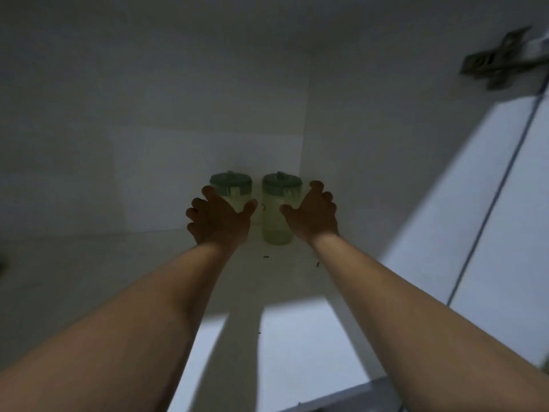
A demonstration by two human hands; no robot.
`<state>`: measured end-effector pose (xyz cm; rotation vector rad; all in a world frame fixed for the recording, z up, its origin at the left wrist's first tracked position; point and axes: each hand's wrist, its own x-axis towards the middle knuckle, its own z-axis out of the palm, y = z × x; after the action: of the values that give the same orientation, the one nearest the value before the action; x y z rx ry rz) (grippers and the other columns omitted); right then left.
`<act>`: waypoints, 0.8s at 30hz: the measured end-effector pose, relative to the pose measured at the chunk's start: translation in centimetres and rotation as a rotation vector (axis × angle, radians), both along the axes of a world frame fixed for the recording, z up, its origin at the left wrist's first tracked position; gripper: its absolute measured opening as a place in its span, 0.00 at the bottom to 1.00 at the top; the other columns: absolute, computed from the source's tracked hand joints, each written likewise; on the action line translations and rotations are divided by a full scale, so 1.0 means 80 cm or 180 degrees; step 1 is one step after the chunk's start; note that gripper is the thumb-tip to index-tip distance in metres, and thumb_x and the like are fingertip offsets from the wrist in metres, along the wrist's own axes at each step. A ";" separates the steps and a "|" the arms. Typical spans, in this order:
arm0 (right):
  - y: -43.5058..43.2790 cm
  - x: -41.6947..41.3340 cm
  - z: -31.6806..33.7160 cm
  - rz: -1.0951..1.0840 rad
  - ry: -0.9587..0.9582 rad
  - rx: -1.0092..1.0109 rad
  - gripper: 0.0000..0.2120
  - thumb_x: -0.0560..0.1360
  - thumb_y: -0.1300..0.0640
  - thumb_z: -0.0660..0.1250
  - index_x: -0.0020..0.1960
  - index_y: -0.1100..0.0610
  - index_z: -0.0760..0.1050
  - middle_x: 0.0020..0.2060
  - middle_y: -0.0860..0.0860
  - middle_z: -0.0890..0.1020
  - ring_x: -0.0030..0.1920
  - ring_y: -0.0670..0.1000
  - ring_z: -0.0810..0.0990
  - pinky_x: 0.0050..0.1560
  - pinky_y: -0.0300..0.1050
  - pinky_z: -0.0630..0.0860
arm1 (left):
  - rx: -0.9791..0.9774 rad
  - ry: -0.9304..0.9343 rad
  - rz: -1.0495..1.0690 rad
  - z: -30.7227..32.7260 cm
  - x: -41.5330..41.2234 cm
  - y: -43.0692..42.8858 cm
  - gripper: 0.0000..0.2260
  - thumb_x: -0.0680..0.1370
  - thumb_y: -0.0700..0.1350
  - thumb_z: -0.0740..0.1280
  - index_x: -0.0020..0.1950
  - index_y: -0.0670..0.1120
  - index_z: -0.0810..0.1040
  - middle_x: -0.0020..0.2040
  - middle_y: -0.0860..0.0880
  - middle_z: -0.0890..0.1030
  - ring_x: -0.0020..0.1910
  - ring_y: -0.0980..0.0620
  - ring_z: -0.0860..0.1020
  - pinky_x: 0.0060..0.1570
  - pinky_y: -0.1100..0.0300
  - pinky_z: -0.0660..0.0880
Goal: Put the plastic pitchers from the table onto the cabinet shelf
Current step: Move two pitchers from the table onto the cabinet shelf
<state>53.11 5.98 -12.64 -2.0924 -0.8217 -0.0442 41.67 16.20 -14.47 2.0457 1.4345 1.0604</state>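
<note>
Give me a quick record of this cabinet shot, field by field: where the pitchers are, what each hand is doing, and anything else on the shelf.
place: inside a white cabinet, dimly lit
left pitcher: upright on the shelf, green lid, partly hidden by the left hand
right pitcher: upright beside it, near the back corner, green lid
left hand: open, in front of the left pitcher
right hand: open, fingers curled, beside the right pitcher
contact: cannot tell
other: small dark specks on the shelf

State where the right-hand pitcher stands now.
The right pitcher stands upright on the cabinet shelf, near the back right corner, beside the left pitcher.
</note>
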 end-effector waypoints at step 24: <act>-0.224 -0.341 0.160 0.0690 -0.1175 -0.0560 0.30 0.79 0.45 0.63 0.76 0.56 0.61 0.73 0.61 0.68 0.74 0.63 0.66 0.71 0.61 0.67 | 0.2418 0.1305 -0.0576 0.142 -0.378 -0.245 0.22 0.79 0.56 0.60 0.68 0.46 0.72 0.63 0.43 0.77 0.61 0.42 0.75 0.57 0.50 0.73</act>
<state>25.80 -11.92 0.17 -2.1782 -1.3119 -0.2556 11.41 -3.38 -3.07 3.0079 1.0579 1.2879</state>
